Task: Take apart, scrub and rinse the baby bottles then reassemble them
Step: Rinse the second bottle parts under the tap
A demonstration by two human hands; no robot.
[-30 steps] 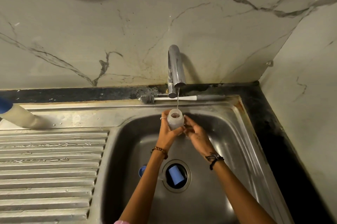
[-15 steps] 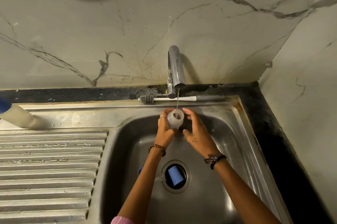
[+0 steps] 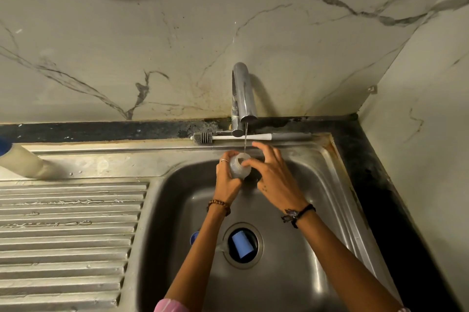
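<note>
Nearest the camera, two bare forearms reached up into the stainless steel sink (image 3: 317,248), a pink sleeve edge (image 3: 170,306) showing at the bottom of the view. Below them in the basin floor, the drain opening (image 3: 243,245) held a blue cap-like piece (image 3: 241,244), with a clear part just to its left and a second blue piece (image 3: 194,237) partly hidden behind the left forearm; what those parts were could not be told for certain. A beaded bracelet (image 3: 219,203) circled the left wrist and a dark cord band (image 3: 298,214) the right. Farther up, over the back of the basin, the left hand (image 3: 227,177) gripped the clear baby bottle (image 3: 239,165), its fingers curled round the body and a ring on one finger, the bottle's open mouth tilted up toward the tap. The right hand (image 3: 275,174) was beside it, fingers spread and loosely bent, the thumb tip touching the bottle's rim while the other fingers stood clear of it. A thin stream of water (image 3: 245,137) fell from the chrome faucet (image 3: 242,93) into or onto the bottle's mouth. To the left lay the ribbed draining board (image 3: 68,230), and at its far left corner a pale cylindrical container with a blue end (image 3: 17,160) lay tilted, cut off by the frame edge. Behind the hands, a bottle brush (image 3: 251,137) with a white and grey handle rested along the sink's back ledge, bristles pointing left, crossing behind the water stream. Beyond stood the dark counter strip (image 3: 101,131) and the veined marble wall (image 3: 152,45).
</note>
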